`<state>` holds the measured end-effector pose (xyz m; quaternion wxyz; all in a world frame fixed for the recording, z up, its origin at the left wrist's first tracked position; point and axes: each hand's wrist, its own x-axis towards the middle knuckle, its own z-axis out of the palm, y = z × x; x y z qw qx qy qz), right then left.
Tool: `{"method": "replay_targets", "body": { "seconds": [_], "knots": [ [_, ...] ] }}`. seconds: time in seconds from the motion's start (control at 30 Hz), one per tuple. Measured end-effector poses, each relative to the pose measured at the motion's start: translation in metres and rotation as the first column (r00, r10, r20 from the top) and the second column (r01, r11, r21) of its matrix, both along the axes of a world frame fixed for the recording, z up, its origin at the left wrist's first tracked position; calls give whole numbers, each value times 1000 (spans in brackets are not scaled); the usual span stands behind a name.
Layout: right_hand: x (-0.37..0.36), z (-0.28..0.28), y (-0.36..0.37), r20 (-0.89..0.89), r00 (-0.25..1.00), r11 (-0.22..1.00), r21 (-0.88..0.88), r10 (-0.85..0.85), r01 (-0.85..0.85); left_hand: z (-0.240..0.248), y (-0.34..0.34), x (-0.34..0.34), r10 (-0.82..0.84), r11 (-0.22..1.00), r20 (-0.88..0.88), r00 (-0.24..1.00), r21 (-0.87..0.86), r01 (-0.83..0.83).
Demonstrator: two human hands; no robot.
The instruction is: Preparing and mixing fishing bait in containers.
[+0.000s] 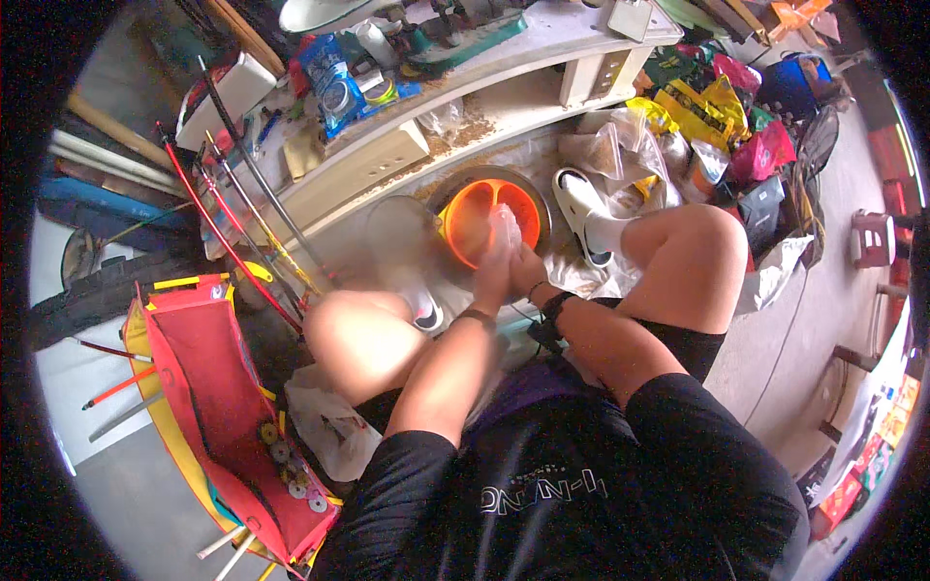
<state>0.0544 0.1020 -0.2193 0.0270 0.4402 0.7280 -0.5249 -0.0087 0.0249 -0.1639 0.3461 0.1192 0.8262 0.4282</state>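
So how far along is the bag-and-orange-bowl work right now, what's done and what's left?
Done: the orange bowl sits on the floor between the feet, ready. In hand: the left hand and right hand are pressed together around a small clear plastic bag held over the bowl. What the bag holds, and whether anything is in the bowl, is too blurred to tell. Left: more clear bags lie by the shelf, untouched.

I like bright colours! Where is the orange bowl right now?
In the head view, the orange bowl sits on the floor just above centre, right in front of both hands, below the cluttered shelf and left of the white sandal.
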Motion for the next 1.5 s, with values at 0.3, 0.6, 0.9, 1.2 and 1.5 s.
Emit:
{"method": "replay_targets", "body": {
  "seconds": [0.3, 0.6, 0.9, 1.2, 1.5],
  "knots": [
    [3, -21, 18, -25, 999, 999, 5, -35, 35, -37, 17, 2, -79, 986, -121, 990, 136, 95],
    [-4, -86, 23, -10, 983, 982, 43, 183, -182, -73, 20, -22, -281, 948, 57, 958, -140, 286],
    [-6, -120, 31, 21, 933, 933, -11, 359, -359, -87, 27, -30, -14, 987, 238, 971, -153, 52],
    [-24, -73, 38, 150, 483, 371, 461, 863, -806, -70, 31, -37, -57, 987, 260, 964, -132, 94],
    [-28, -90, 43, -190, 965, 716, -648, 178, -260, -97, 31, -58, -13, 998, 618, 786, -36, 45]
  ]
}}
